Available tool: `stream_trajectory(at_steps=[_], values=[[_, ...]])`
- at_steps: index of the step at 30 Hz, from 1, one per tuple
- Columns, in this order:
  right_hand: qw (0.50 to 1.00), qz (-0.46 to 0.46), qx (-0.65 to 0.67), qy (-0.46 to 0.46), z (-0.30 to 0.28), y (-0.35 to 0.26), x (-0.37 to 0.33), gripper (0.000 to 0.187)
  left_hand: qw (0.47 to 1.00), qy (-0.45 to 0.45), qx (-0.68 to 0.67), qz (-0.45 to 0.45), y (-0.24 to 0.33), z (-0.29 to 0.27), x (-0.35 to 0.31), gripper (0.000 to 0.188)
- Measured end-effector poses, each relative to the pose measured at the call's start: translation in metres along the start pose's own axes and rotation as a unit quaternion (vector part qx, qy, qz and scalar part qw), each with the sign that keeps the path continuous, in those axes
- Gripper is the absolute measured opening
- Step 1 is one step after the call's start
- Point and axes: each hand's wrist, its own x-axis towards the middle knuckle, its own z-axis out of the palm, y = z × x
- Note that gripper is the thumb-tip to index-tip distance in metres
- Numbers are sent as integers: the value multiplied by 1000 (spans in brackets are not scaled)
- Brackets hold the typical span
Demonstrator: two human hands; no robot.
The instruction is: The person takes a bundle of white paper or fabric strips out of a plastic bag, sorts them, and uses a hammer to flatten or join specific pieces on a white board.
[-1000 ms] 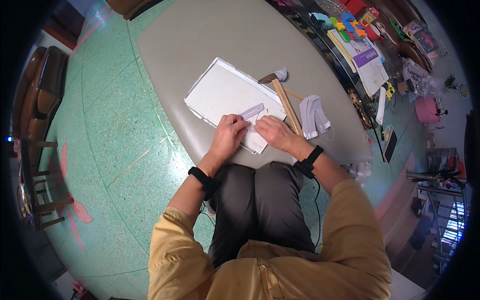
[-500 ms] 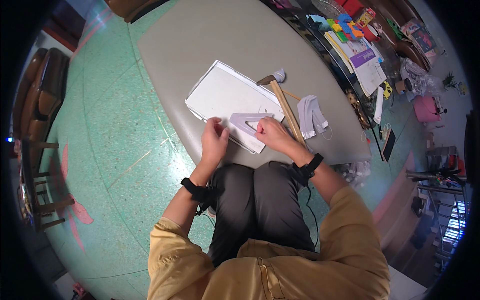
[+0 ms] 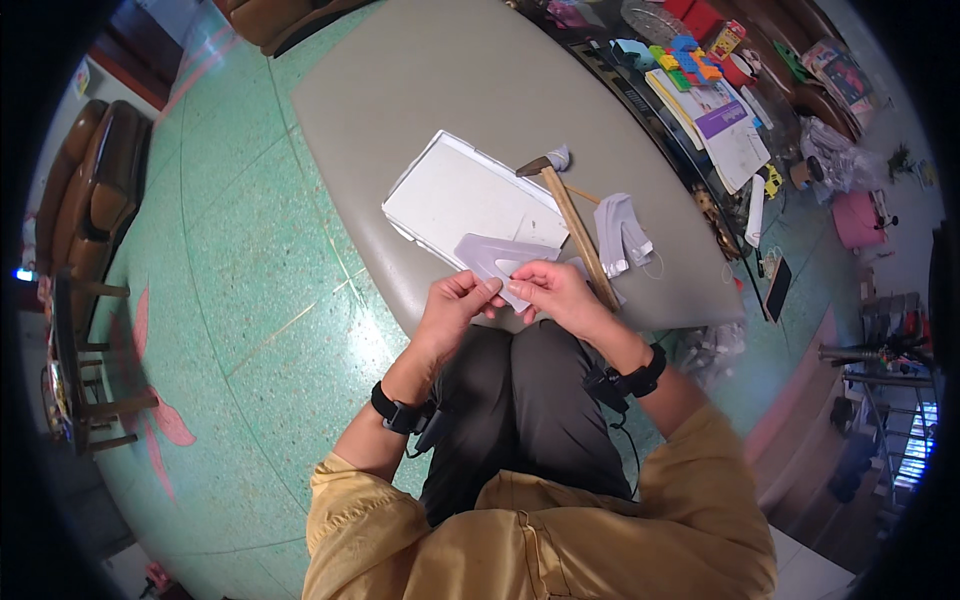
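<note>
A pale lilac V-shaped piece (image 3: 482, 250), flat like a collar strip, lies over the near end of a white shallow box lid (image 3: 455, 195). My left hand (image 3: 459, 307) pinches one near end of it between thumb and fingers. Beside it my right hand (image 3: 560, 296) is closed on the same piece, thumb toward the left thumb. My fingers hide the part they hold. Right of the lid lies a hammer (image 3: 574, 222) with a wooden handle, its head pointing away from me. Farther right rests a bundle of similar lilac strips (image 3: 622, 232) with whitish ends and a loose thread.
The grey padded table (image 3: 400, 90) stretches away from my knees. A small whitish roll (image 3: 560, 157) sits by the hammer head. Along the right are papers (image 3: 733, 150), colourful toy blocks (image 3: 686, 62) and a dark phone-like slab (image 3: 777, 290) lower down. A brown sofa (image 3: 100, 180) stands far left.
My left hand, apart from the V-shaped piece before, has come right and now grips it. My right hand has moved nearer to me, and the piece's near end is drawn toward my lap.
</note>
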Motion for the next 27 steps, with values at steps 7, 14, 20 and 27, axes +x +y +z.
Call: stream_trajectory(at_steps=[7,14,20,27], values=[[941,-174,-244,159,13,-1,-14,13,997,8,40,65,0,18,-2,12],[968,-127,-192,104,1,-5,-16,11,999,22,1,45,5,21,-4,12],[997,-59,27,39,-2,-1,-22,19,999,-12,-42,-6,11,17,-3,16],[967,50,-216,124,5,-52,-55,26,999,-17,23,20,7,14,-4,19]])
